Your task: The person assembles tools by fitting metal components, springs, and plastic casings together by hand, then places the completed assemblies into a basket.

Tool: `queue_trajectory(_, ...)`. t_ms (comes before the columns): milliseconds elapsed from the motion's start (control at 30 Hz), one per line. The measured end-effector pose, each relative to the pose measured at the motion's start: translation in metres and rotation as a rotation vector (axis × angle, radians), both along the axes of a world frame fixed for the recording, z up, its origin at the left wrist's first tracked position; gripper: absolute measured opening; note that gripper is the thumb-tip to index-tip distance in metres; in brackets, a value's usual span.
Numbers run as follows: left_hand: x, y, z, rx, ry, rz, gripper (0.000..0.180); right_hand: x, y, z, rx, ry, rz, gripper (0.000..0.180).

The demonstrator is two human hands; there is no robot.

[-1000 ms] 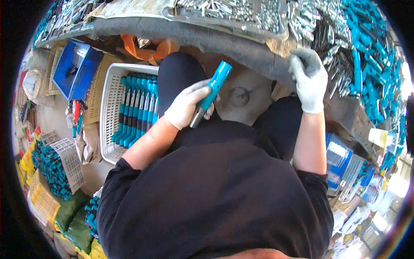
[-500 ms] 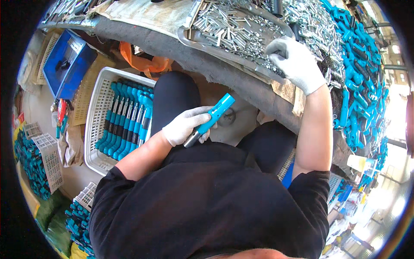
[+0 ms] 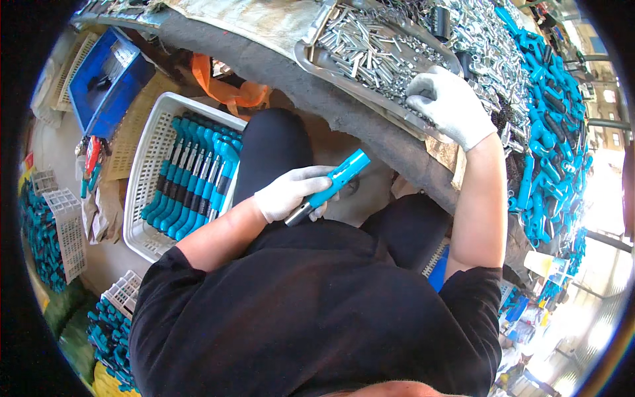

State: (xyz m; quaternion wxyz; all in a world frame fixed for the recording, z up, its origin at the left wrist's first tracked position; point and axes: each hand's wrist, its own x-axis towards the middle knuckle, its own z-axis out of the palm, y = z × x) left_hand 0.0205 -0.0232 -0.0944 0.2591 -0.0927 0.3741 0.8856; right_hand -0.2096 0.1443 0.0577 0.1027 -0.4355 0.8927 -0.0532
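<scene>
My left hand [image 3: 284, 195], in a white glove, is wrapped round a teal tubular tool part [image 3: 352, 167] with a slot and a bare metal lower end. It is held tilted above my lap. My gloved right hand [image 3: 456, 109] rests at the right end of a metal tray [image 3: 331, 76] on the bench. Its fingers curl together over the small metal bits; whatever they may hold is hidden. Longer silvery pins [image 3: 364, 49] lie in the tray's left part.
Left of my legs stands a white basket [image 3: 149, 155] with a row of teal-and-black tools [image 3: 192, 178]. Beyond it is a blue bin [image 3: 99, 73]. Teal parts [image 3: 549, 132] are heaped on the bench's right. An orange cloth [image 3: 225, 86] hangs under the bench edge.
The view has shifted slightly. My left hand keeps its grip on the teal part. My right hand stays over the small bits, its fingers moved a little.
</scene>
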Motion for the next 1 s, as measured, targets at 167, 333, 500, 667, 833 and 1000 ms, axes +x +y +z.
queue_trajectory(167,0.002,0.001,0.003,-0.047,0.051,-0.004,0.055,0.003,0.002,-0.003,-0.020,0.023,-0.039,0.017)
queue_trajectory(333,0.010,0.005,0.008,-0.085,0.072,-0.002,0.054,0.018,0.018,-0.004,-0.466,0.054,-0.236,0.013)
queue_trajectory(500,0.017,0.007,0.022,-0.054,0.134,0.093,0.051,0.081,0.037,0.005,-0.965,-0.390,-0.392,0.009)
queue_trajectory(667,0.009,0.022,0.055,-0.029,0.184,0.149,0.050,0.160,0.045,-0.012,-0.863,-0.686,-0.488,0.012)
queue_trajectory(833,0.006,0.046,0.079,0.007,0.256,0.068,0.051,0.182,0.053,-0.037,-0.921,-0.170,-0.176,0.015)
queue_trajectory(1000,0.020,0.060,0.095,-0.130,0.208,0.021,0.046,0.188,0.066,-0.038,-0.985,-0.029,-0.130,0.016)
